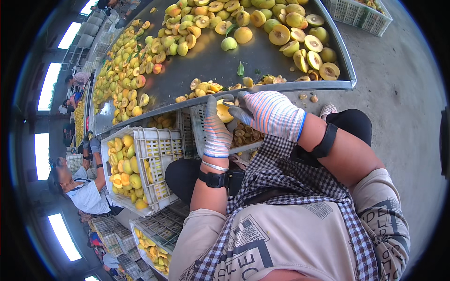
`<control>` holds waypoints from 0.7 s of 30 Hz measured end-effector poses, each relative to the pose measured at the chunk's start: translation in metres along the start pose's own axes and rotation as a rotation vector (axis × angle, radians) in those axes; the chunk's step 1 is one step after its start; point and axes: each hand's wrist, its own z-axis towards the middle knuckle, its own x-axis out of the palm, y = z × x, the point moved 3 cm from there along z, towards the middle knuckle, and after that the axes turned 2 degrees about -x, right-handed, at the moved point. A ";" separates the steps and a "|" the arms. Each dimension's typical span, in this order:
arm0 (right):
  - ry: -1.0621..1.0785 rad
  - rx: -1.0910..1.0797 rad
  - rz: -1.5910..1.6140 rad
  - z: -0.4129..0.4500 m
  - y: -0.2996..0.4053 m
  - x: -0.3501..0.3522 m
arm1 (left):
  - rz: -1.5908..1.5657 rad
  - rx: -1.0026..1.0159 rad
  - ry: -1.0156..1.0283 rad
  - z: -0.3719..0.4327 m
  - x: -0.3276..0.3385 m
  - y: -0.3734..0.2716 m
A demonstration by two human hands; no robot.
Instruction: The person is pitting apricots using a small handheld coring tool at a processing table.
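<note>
My left hand [217,131], in a striped knit glove with grey fingertips, holds a yellow peach half [224,111] with its hollow facing up. Close against the fruit's right side is my right hand [270,111], gloved the same way, its fingers bent. Whether a tool or a pit sits between those fingers is hidden. Both hands are just before the near rim of a metal table [225,94]. Below them a crate [242,147] holds brown pits and scraps. Along the rim lie peach pieces [204,87] and scraps.
Halved peaches [314,44] cover much of the tabletop. A white plastic crate [160,165] full of peaches stands at my left, with another crate [154,246] behind it. A co-worker [88,189] sits beyond. Another crate [362,15] stands on the concrete floor [397,77].
</note>
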 end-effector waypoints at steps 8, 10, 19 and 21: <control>0.264 0.048 -0.188 0.020 -0.004 0.031 | 0.034 0.341 -0.056 -0.011 -0.124 -0.071; 0.257 -0.046 -0.145 0.014 0.005 0.031 | 0.597 0.617 -0.359 -0.031 -0.177 -0.104; 0.317 -0.054 -0.242 0.004 0.000 0.049 | 1.351 0.245 -1.171 -0.106 -0.404 -0.205; 0.291 -0.015 -0.246 -0.003 -0.020 0.043 | 1.534 -0.021 -1.342 -0.103 -0.349 -0.199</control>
